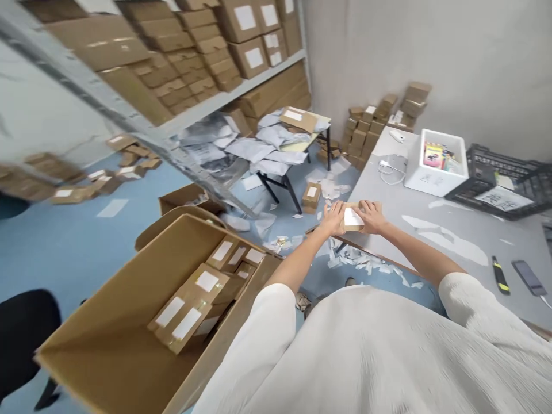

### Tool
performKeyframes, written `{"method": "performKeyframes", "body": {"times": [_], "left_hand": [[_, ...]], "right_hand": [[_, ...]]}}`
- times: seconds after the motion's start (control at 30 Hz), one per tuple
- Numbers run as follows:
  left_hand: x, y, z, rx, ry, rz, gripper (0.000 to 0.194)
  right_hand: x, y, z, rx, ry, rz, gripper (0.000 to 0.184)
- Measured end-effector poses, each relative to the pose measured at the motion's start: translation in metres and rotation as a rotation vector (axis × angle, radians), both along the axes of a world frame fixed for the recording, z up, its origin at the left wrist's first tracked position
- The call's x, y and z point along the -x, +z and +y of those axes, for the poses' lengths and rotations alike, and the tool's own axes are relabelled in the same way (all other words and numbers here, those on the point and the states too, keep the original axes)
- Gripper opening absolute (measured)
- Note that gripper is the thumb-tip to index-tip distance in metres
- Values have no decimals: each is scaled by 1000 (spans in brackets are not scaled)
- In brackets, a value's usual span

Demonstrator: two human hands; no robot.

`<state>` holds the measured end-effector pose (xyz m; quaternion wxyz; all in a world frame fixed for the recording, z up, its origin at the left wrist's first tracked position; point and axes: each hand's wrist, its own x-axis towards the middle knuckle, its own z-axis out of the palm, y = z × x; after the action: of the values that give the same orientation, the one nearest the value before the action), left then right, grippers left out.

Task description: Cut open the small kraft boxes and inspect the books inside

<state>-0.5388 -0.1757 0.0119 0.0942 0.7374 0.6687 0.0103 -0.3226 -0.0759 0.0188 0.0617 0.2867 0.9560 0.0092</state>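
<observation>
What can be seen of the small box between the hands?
The small box looks like plain brown cardboard, with a white label on its upper face; any print is too small to read. It appears closed. The left hand grips one end and the right hand the other, hiding both. It is at the near edge of the grey table; whether it rests there or is held just above is unclear.

Blue floor (pixel 172 230), pale wall (pixel 366 46), metal shelving (pixel 241 86)

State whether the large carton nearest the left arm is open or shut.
Open. The large carton has an uncovered top, and the labelled boxes inside it show.
</observation>
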Motion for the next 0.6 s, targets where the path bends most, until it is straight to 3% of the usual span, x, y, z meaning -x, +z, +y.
{"method": "performKeyframes", "body": {"times": [0.13,0.27,0.43,0.6], "left_hand": [[-56,-17,41,57,-139,-15,132],[-87,-30,72,72,-250,-46,129],[-98,-42,102,127,-297,-64,113],[-95,-46,103,144,-270,-75,85]], "right_hand": [[-65,-19,10,78,-160,-15,116],[-105,-36,15,121,-287,21,115],[-124,-52,33,183,-395,58,111],[-123,-57,47,254,-443,61,93]]}}
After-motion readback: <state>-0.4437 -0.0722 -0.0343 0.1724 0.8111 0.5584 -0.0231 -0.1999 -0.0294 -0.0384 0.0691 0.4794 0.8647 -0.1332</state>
